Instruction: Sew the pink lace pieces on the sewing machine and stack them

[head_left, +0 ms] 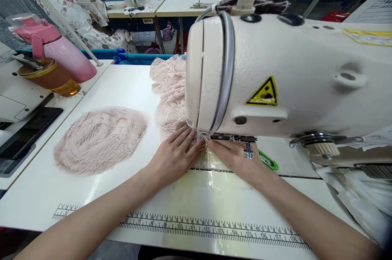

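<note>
Pale pink lace fabric (171,92) lies bunched along the left side of the sewing machine head (275,76). My left hand (174,151) rests flat on its near end, fingers stretched out beside the needle area and thumb pointing right. On the other side, my right hand (235,155) reaches under the head, its outstretched fingertips at the lace edge by the presser foot; the machine partly covers these fingers. The needle itself is hidden. A separate rounded lace piece (101,139) lies flat on the white table (137,188), left of my left hand.
Green-handled thread snips (268,160) lie just beyond my right hand. A printed ruler (196,227) runs along the front edge. At left are a pink bottle (61,49), an amber cup (50,76) and a phone (30,131). White cloth (358,194) hangs at right. Another person's floral sleeve (88,2) appears behind.
</note>
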Available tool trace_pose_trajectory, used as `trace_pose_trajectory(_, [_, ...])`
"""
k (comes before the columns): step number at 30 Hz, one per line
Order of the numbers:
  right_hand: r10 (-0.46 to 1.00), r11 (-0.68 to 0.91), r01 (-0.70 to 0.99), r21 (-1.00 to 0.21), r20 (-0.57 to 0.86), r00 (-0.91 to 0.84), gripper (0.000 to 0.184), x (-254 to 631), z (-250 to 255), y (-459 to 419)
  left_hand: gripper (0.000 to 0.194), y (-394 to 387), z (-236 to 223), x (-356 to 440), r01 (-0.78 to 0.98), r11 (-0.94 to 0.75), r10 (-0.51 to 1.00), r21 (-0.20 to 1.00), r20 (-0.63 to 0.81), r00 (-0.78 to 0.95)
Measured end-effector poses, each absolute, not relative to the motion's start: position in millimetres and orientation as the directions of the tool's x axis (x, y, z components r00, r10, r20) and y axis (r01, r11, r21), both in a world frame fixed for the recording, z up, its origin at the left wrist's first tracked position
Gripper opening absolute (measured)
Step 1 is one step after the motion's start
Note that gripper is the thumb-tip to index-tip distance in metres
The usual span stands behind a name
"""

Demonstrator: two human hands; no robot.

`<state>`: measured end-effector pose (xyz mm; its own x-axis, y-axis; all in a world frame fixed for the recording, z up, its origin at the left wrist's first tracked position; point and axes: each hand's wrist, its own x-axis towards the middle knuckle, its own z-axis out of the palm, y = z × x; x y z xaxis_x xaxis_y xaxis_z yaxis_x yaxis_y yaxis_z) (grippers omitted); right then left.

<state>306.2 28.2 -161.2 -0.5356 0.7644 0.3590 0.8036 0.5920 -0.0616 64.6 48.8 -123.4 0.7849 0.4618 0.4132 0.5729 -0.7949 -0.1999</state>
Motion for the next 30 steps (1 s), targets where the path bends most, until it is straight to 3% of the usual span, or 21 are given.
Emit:
trace_pose_trajectory(11, [0.707, 0.585, 0.810, 0.051, 0.458, -0.539, 0.026, 294.4, -140.4, 38.2, 0.026, 46.6, -118.1, 66.6, 0.559, -0.797, 0.438, -0.229, 0.420, 0.795])
trace_pose_trajectory(16, [0.715, 0.598, 0.801, -0.024, 0.468, -0.520, 0.033, 296.7, -149.9, 31.7, 0.028, 44.7, -119.8, 63.9, 0.498, -0.835, 0.377, -0.233, 0.416, 0.827])
trace_pose_trajectory(23, [0.770, 0.544, 0.833, -0.103, 0.456, -0.446, 0.032, 285.8, -141.7, 22.9, 0.032, 45.9, -123.3, 65.9, 0.556, -0.815, 0.448, -0.162, 0.432, 0.783])
trace_pose_trajectory(30, [0.788, 0.505, 0.860, -0.074, 0.446, -0.425, 0.034, 278.4, -135.0, 16.4, 0.032, 47.2, -123.4, 65.7, 0.574, -0.807, 0.480, -0.137, 0.414, 0.773])
